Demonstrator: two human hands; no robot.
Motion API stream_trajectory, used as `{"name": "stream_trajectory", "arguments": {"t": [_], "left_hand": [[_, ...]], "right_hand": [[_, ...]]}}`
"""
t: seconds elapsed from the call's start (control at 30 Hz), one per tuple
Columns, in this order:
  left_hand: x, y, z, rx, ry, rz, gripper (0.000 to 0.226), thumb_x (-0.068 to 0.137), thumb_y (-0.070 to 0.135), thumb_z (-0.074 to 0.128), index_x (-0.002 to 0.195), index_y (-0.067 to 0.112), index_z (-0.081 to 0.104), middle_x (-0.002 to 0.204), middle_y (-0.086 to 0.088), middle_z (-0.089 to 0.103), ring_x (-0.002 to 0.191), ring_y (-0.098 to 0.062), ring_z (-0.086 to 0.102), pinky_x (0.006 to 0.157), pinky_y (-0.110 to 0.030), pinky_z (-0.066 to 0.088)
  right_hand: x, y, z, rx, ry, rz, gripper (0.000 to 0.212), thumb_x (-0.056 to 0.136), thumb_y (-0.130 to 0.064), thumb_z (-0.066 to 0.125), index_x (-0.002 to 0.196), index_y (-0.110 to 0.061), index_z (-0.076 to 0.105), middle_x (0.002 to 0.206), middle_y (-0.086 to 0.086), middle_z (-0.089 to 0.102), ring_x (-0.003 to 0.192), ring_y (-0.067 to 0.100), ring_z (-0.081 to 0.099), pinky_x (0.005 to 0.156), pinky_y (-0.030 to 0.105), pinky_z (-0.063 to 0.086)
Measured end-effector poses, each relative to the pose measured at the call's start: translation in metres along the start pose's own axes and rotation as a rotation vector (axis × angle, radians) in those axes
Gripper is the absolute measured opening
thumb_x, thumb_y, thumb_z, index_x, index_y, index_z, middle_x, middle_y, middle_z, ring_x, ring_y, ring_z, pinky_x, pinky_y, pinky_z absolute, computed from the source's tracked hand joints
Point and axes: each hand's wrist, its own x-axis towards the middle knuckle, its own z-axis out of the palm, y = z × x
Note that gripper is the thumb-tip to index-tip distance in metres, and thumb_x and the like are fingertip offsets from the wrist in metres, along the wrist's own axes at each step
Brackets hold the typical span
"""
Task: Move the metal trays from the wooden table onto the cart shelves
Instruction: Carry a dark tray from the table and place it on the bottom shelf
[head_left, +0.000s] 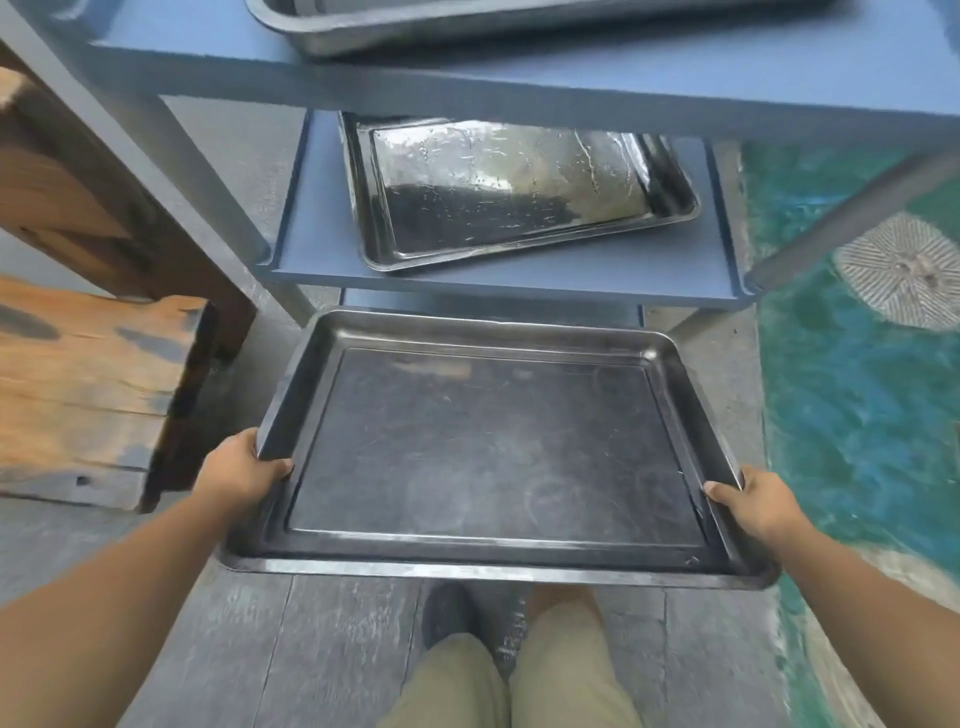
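Note:
I hold a large empty metal tray (483, 452) level in the air in front of the blue-grey cart. My left hand (244, 470) grips its left rim near the near corner, thumb inside the rim. On the right rim, my right hand (753, 501) grips the same way. A second metal tray (498, 197) lies askew on the cart's middle shelf (322, 234), just beyond the held tray. A third tray (415, 21) rests on the top shelf (218, 41), cut off by the frame's upper edge. A lower shelf (467, 301) shows just beyond the held tray's far rim.
The wooden table (78, 374) stands at the left, its leg close to the cart's left post (156, 171). A teal patterned rug (857, 364) covers the floor at the right. The cart's right post (852, 218) slants down beside it. My legs and a shoe show below the tray.

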Motion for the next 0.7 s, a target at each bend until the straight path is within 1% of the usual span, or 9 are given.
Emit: {"name": "stream_trajectory", "arguments": {"t": [0.1, 0.17, 0.33, 0.37, 0.43, 0.5, 0.57, 0.63, 0.7], "left_hand": [[0.051, 0.004, 0.029, -0.010, 0.013, 0.002, 0.038, 0.082, 0.024, 0.077, 0.114, 0.010, 0.061, 0.102, -0.012, 0.069, 0.090, -0.034, 0.065, 0.085, -0.046, 0.055], [0.084, 0.008, 0.052, -0.023, 0.027, 0.016, 0.034, 0.082, 0.023, 0.076, 0.110, 0.010, 0.062, 0.101, -0.012, 0.069, 0.090, -0.034, 0.065, 0.085, -0.045, 0.054], [0.170, 0.025, 0.105, 0.005, 0.058, 0.076, 0.030, 0.083, 0.022, 0.074, 0.106, 0.008, 0.062, 0.105, -0.016, 0.069, 0.095, -0.037, 0.064, 0.082, -0.042, 0.050], [0.188, 0.030, 0.114, 0.017, 0.071, 0.087, 0.031, 0.083, 0.023, 0.074, 0.106, 0.007, 0.062, 0.106, -0.018, 0.069, 0.097, -0.038, 0.063, 0.083, -0.042, 0.050], [0.225, 0.040, 0.131, 0.023, 0.092, 0.102, 0.032, 0.084, 0.025, 0.074, 0.105, 0.003, 0.062, 0.107, -0.020, 0.068, 0.099, -0.040, 0.063, 0.084, -0.044, 0.050], [0.261, 0.050, 0.147, 0.017, 0.110, 0.114, 0.032, 0.085, 0.027, 0.073, 0.102, 0.003, 0.060, 0.105, -0.021, 0.068, 0.097, -0.039, 0.063, 0.081, -0.042, 0.049], [0.294, 0.059, 0.162, 0.018, 0.133, 0.129, 0.033, 0.085, 0.027, 0.073, 0.104, 0.003, 0.060, 0.104, -0.021, 0.067, 0.097, -0.039, 0.062, 0.081, -0.041, 0.046], [0.325, 0.068, 0.175, 0.018, 0.158, 0.149, 0.036, 0.086, 0.027, 0.073, 0.105, 0.000, 0.059, 0.103, -0.023, 0.066, 0.095, -0.040, 0.061, 0.080, -0.042, 0.045], [0.351, 0.075, 0.186, 0.027, 0.188, 0.170, 0.032, 0.086, 0.028, 0.073, 0.093, 0.001, 0.056, 0.094, -0.022, 0.064, 0.086, -0.038, 0.058, 0.075, -0.041, 0.043]], "right_hand": [[0.054, -0.006, 0.028, -0.009, 0.011, 0.013, 0.031, 0.086, -0.023, 0.073, 0.071, -0.004, 0.055, 0.061, 0.011, 0.058, 0.060, 0.024, 0.055, 0.051, 0.030, 0.032], [0.093, -0.009, 0.048, -0.032, 0.030, 0.003, 0.037, 0.086, -0.026, 0.073, 0.068, -0.005, 0.049, 0.060, 0.012, 0.055, 0.057, 0.022, 0.051, 0.049, 0.030, 0.029], [0.188, -0.022, 0.092, 0.004, 0.047, 0.002, 0.038, 0.087, -0.027, 0.072, 0.070, -0.005, 0.047, 0.065, 0.017, 0.056, 0.061, 0.026, 0.052, 0.054, 0.035, 0.035], [0.207, -0.025, 0.099, 0.013, 0.038, 0.002, 0.035, 0.088, -0.028, 0.071, 0.075, -0.003, 0.051, 0.071, 0.019, 0.059, 0.065, 0.029, 0.055, 0.057, 0.037, 0.041], [0.245, -0.032, 0.115, 0.047, 0.010, -0.018, 0.029, 0.089, -0.028, 0.069, 0.093, -0.001, 0.061, 0.087, 0.023, 0.067, 0.080, 0.035, 0.064, 0.075, 0.045, 0.052], [0.281, -0.039, 0.130, 0.088, 0.019, -0.043, 0.028, 0.091, -0.027, 0.068, 0.102, -0.002, 0.064, 0.094, 0.020, 0.070, 0.085, 0.035, 0.066, 0.083, 0.047, 0.054], [0.313, -0.046, 0.143, 0.118, 0.064, -0.072, 0.026, 0.090, -0.027, 0.068, 0.101, -0.003, 0.065, 0.094, 0.019, 0.069, 0.081, 0.033, 0.064, 0.079, 0.042, 0.052], [0.344, -0.052, 0.155, 0.109, 0.108, -0.091, 0.027, 0.089, -0.028, 0.070, 0.095, -0.002, 0.064, 0.090, 0.021, 0.068, 0.078, 0.033, 0.063, 0.076, 0.041, 0.051], [0.370, -0.058, 0.163, 0.107, 0.140, -0.098, 0.029, 0.088, -0.030, 0.071, 0.089, -0.002, 0.063, 0.087, 0.021, 0.068, 0.072, 0.031, 0.062, 0.071, 0.040, 0.051]]}}
